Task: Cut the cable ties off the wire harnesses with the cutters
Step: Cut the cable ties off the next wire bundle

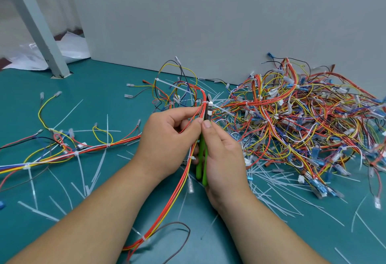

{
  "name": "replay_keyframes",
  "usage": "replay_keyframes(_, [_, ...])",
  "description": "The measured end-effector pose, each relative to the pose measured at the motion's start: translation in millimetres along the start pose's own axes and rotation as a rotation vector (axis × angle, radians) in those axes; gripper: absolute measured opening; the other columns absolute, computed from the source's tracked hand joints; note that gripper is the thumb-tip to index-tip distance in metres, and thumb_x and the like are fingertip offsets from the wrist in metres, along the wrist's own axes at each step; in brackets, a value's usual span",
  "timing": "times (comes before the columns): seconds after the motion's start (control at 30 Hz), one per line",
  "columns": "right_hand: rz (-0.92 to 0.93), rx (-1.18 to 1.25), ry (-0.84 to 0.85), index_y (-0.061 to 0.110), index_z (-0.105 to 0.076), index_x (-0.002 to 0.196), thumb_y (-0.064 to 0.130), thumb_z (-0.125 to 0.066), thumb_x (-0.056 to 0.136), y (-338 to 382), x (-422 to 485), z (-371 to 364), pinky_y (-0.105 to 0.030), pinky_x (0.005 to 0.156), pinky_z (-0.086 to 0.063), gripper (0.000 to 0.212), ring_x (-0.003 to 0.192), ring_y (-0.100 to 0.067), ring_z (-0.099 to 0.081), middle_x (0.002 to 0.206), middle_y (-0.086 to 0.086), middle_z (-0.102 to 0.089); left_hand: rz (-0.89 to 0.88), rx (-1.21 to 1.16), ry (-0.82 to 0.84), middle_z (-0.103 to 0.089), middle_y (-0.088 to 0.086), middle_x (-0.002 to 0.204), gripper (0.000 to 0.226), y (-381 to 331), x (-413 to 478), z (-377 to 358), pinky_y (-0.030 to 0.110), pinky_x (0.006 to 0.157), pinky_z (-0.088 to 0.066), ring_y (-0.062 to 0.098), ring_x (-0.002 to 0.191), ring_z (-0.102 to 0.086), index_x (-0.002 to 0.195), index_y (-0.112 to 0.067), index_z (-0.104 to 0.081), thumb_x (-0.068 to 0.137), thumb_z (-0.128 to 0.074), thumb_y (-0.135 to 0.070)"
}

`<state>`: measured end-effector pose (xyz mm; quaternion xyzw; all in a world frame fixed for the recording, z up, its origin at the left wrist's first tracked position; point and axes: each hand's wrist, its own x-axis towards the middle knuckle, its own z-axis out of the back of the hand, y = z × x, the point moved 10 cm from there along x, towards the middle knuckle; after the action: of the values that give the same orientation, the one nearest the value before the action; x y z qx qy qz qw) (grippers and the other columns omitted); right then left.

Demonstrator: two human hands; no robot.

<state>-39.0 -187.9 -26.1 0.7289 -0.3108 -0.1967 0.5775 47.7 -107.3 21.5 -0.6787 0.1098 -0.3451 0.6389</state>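
Note:
My left hand [167, 140] grips a wire harness [181, 182] of red, orange and yellow wires that runs from the floor near me up past my fingers. My right hand [221, 155] holds green-handled cutters [202, 159] upright against the bundle. The cutter jaws [208, 107] sit at a white cable tie [210, 103] wrapped around the harness just above my left fingers. Another white tie [144, 239] binds the same bundle lower down.
A big tangled pile of harnesses [302, 121] lies to the right against the grey wall [208, 23]. Another harness [62, 150] stretches across the teal floor at left. Cut white tie strips [100, 165] litter the floor. A grey post [41, 33] stands at the back left.

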Motion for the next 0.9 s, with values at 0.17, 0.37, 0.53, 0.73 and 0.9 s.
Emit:
replay_keyframes(0.17, [-0.010,0.038,0.001,0.017,-0.076,0.101,0.053,-0.063,0.087,-2,0,0,-0.032,0.059,-0.041,0.040,0.071,-0.020,-0.050,0.081,-0.008,-0.059,-0.008,0.007,-0.003,-0.043,0.022,0.061,0.019,0,0,0,0.032,0.048,-0.051,0.018,0.050,-0.047,0.100,-0.031,-0.079,0.086,-0.067,-0.025])
replay_keyframes(0.37, [0.033,0.059,-0.016,0.014,-0.074,0.110,0.050,-0.064,0.090,1,0,0,-0.046,0.077,-0.042,0.042,0.087,-0.026,-0.054,0.094,-0.017,-0.064,0.007,0.029,0.020,-0.041,0.023,0.063,0.021,-1,-1,-3,0.054,0.061,-0.058,0.020,0.060,-0.037,0.103,-0.032,-0.079,0.087,-0.067,-0.027])
replay_keyframes(0.53, [0.047,0.020,0.042,0.033,-0.078,0.097,0.042,-0.058,0.080,8,-3,-3,-0.039,0.071,-0.041,0.028,0.080,-0.018,-0.052,0.082,0.005,-0.066,-0.013,0.029,0.017,-0.056,0.033,0.072,0.020,-6,-1,-1,0.045,0.062,-0.053,0.023,0.061,-0.046,0.101,-0.034,-0.079,0.086,-0.067,-0.026])
replay_keyframes(0.73, [0.059,0.047,0.217,0.014,-0.066,0.127,0.019,-0.057,0.070,14,-8,-22,-0.030,0.067,-0.040,0.057,0.078,-0.015,-0.045,0.089,-0.008,-0.053,-0.028,-0.036,-0.039,-0.064,0.035,0.085,0.021,-10,1,7,0.048,0.065,-0.056,0.019,0.068,-0.056,0.095,-0.037,-0.080,0.087,-0.066,-0.023])
replay_keyframes(0.9, [0.124,-0.154,0.080,0.019,-0.053,0.147,0.015,-0.065,0.077,16,-8,-14,-0.025,0.080,-0.052,0.072,0.088,-0.010,-0.062,0.101,-0.003,-0.071,0.018,-0.110,-0.075,-0.062,0.040,0.092,0.021,-7,4,13,0.067,0.071,-0.055,0.025,0.073,-0.057,0.094,-0.037,-0.080,0.085,-0.067,-0.023])
